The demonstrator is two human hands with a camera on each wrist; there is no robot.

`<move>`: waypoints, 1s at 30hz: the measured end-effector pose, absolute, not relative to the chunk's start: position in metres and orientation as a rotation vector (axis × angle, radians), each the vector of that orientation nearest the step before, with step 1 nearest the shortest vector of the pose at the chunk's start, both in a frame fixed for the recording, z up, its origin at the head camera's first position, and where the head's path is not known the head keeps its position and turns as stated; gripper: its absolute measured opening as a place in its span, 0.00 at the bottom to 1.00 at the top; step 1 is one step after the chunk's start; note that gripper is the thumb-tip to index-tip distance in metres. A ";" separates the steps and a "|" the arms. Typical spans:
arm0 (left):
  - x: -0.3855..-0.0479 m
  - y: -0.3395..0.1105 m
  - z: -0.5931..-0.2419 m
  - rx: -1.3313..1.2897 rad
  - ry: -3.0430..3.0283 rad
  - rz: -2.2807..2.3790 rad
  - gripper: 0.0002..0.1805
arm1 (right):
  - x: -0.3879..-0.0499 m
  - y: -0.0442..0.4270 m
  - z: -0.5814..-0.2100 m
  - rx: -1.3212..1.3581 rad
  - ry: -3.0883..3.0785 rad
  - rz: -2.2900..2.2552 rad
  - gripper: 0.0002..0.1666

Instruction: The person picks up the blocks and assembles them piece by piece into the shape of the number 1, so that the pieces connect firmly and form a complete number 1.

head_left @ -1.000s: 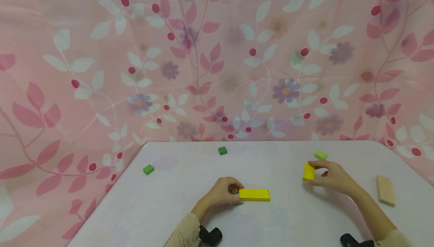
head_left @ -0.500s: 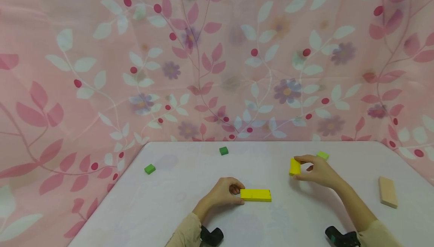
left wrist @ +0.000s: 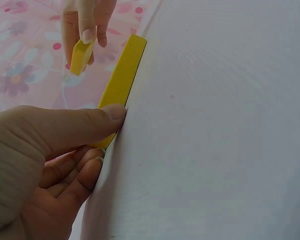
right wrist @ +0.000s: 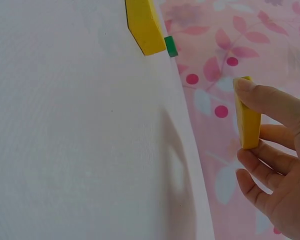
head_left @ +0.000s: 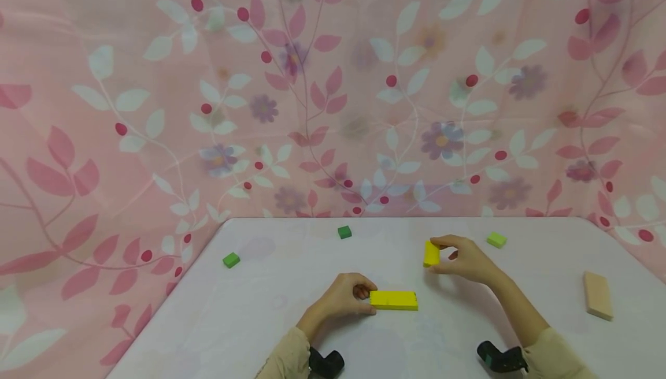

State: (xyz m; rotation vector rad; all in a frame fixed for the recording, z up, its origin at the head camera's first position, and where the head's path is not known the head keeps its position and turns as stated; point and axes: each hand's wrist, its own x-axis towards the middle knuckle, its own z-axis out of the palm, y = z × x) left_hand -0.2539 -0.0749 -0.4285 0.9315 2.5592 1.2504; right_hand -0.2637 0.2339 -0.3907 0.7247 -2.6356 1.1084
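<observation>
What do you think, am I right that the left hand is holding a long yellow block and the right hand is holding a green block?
Not quite: the right hand holds a yellow block, not a green one, as the head view shows. The left hand does hold a long yellow block.

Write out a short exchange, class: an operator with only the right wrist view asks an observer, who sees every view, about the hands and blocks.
Operator: I see the right hand holding a short yellow block, and part of a long yellow block. Is anything holding the long one?

Observer: Yes, the head view shows the left hand gripping one end.

Operator: I also see one green block. Is there a block of another colour outside my view?

Observer: Yes, in the head view a plain wooden block lies toward the right side of the table.
</observation>
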 end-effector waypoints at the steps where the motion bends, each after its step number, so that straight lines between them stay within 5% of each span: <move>1: -0.254 -0.075 -0.429 0.931 2.559 1.252 0.19 | -0.264 0.232 -0.390 0.732 -2.637 1.110 0.35; 30: -0.254 -0.074 -0.428 0.907 2.542 1.271 0.18 | -0.273 0.186 -0.400 0.779 -2.730 1.208 0.35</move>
